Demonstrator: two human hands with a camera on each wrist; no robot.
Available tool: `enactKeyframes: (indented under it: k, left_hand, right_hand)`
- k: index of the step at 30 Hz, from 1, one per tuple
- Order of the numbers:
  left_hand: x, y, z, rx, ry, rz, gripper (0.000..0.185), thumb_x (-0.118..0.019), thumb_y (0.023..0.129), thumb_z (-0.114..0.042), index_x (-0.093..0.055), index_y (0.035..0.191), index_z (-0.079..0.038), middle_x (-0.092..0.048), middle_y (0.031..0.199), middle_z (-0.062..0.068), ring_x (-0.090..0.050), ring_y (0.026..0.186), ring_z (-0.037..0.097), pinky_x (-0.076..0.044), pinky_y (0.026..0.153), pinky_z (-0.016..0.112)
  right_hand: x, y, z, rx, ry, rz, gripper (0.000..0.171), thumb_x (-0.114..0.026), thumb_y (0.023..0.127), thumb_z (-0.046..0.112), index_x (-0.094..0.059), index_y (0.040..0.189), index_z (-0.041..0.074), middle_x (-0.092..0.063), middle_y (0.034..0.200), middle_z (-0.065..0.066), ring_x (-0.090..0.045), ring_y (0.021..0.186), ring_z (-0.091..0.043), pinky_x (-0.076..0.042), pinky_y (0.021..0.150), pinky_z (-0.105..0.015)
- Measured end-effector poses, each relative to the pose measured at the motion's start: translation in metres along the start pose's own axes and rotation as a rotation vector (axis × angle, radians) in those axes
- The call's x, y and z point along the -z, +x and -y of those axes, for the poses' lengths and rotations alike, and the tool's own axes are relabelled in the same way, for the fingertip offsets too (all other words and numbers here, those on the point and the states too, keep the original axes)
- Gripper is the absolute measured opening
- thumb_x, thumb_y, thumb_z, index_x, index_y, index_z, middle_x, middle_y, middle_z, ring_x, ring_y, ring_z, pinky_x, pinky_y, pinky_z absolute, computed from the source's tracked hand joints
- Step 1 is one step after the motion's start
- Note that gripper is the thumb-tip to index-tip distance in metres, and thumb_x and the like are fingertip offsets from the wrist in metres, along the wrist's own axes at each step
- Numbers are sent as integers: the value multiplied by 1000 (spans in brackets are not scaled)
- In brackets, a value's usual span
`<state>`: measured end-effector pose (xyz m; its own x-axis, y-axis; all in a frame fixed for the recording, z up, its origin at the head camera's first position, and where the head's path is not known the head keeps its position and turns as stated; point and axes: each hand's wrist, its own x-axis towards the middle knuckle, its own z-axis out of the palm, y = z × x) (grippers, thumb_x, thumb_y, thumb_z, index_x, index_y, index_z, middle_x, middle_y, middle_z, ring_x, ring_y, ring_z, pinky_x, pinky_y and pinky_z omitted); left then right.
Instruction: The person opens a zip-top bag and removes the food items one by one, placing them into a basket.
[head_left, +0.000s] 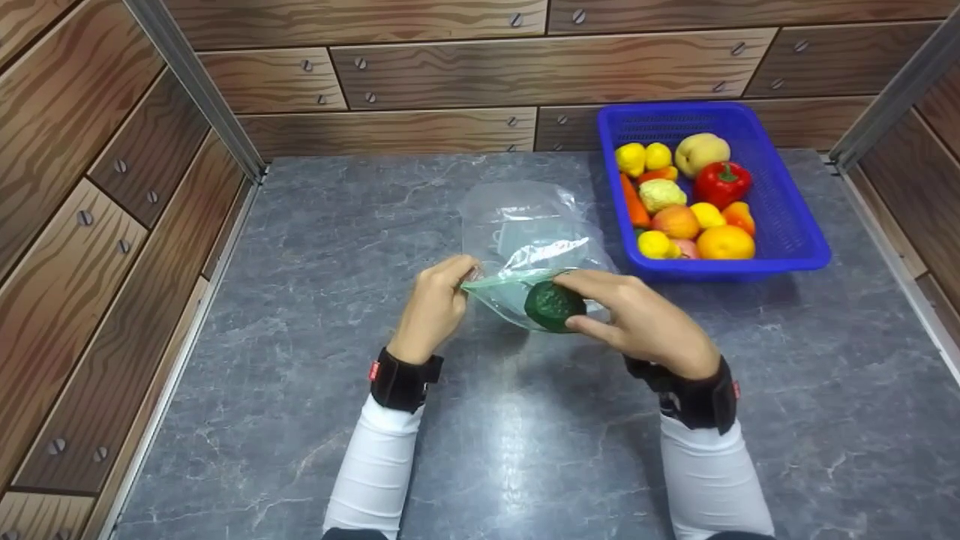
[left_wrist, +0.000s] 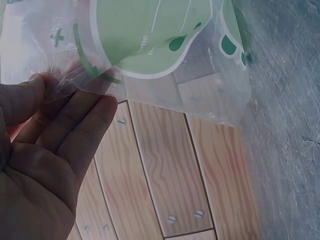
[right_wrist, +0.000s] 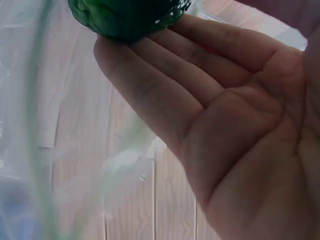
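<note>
Head view, centre of frame: clear plastic bag [head_left: 529, 240] held above grey marble-look tabletop [head_left: 300, 300]. Bag's long axis runs from mouth at frame centre toward upper centre; closed end lies away from the person, mouth faces the person. Green-tinted mouth edge runs approx. left-right between the two hands.

L hand [head_left: 435, 307]: pinches left corner of bag mouth, fingers curled on the film. Left wrist view confirms: fingertips [left_wrist: 95, 107] nip the clear film at upper left of frame; green printed panel of bag [left_wrist: 150, 35] along top, wood-grain wall [left_wrist: 165, 170] seen through and below it.

R hand [head_left: 637, 319]: holds dark green bumpy item [head_left: 553, 306], prob. avocado, at bag mouth, just right of centre. Thumb below, fingers over top. Item sits at/partly in the opening; how far inside, cannot tell. Item looks near round from here; long axis not readable. Right wrist view: green item [right_wrist: 127, 17] at top of frame rests on the fingers [right_wrist: 165, 65], which lie fairly straight with palm exposed; blurred bag film fills left side.

Upper right of head view: blue basket [head_left: 795, 225] on tabletop, well apart from hands, with red pepper [head_left: 721, 182], orange [head_left: 725, 243], lemons [head_left: 643, 157], carrot [head_left: 634, 202].
</note>
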<state>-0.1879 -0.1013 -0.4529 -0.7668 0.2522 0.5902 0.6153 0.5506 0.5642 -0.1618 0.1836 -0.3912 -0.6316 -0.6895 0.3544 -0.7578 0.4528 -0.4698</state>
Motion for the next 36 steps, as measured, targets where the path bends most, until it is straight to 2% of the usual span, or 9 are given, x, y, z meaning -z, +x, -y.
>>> enactKeyframes:
  k: [6,10,14,23,25,28,32,34,36]
  left_hand:
    - [-1,0,2,-24,7,-13,14,-61,92,13,-68,92,0,-69,84,9,-70,80,24,-61,73,35]
    - [-2,0,2,-28,7,-6,13,-59,95,10,-67,90,1,-67,82,10,-68,78,24,-60,72,35]
    - [-2,0,1,-20,-9,8,16,-57,96,12,-68,93,1,-71,87,13,-72,83,26,-62,77,33]
    - [-1,0,1,-20,3,6,18,-57,96,12,-71,96,0,-73,91,12,-73,89,26,-62,81,32]
    - [-1,-1,1,-15,3,8,19,-57,95,13,-71,96,0,-73,92,12,-73,89,26,-62,81,32]
    - [-1,-1,0,4,-6,21,23,-56,93,16,-71,97,-1,-74,94,12,-74,91,26,-62,83,30]
    - [-1,-1,0,25,-18,37,26,-55,91,17,-71,98,-1,-75,97,13,-74,93,26,-61,84,30]
    - [-1,0,0,25,-14,37,23,-56,92,15,-71,99,-1,-75,97,13,-74,93,26,-61,84,30]
    - [-1,0,0,24,-12,39,22,-57,93,14,-72,100,0,-75,98,13,-74,93,26,-62,84,30]
  right_hand:
    - [9,-9,0,26,16,-63,52,-80,88,3,-62,137,-2,-69,131,-15,-68,115,-32,-56,98,-47]
    - [16,-14,0,20,54,-86,55,-80,87,0,-62,139,2,-69,132,-11,-69,113,-26,-55,100,-29]
    - [22,-19,-1,25,87,-108,58,-81,85,-3,-62,139,2,-70,131,-11,-70,111,-25,-48,101,-14]
    - [32,-26,-9,-19,157,-208,58,-79,84,-10,-62,139,-1,-69,131,-14,-66,116,-10,-51,100,-16]
    - [33,-27,-13,-53,150,-264,58,-79,83,-10,-63,138,0,-69,132,-15,-64,118,-5,-49,101,-16]
    - [34,-26,-22,-115,183,-377,57,-77,83,-15,-64,137,-2,-69,129,-16,-65,114,-3,-53,98,-17]
    - [33,-23,-36,-175,297,-539,53,-72,84,-21,-62,135,-8,-69,128,-5,-69,109,-7,-58,91,-22]
    - [32,-21,-43,-197,318,-614,50,-71,85,-20,-62,133,-10,-69,125,2,-70,106,-7,-58,89,-21]
    - [31,-19,-51,-218,320,-684,49,-72,85,-19,-62,133,-11,-70,122,2,-71,105,-8,-58,89,-21]
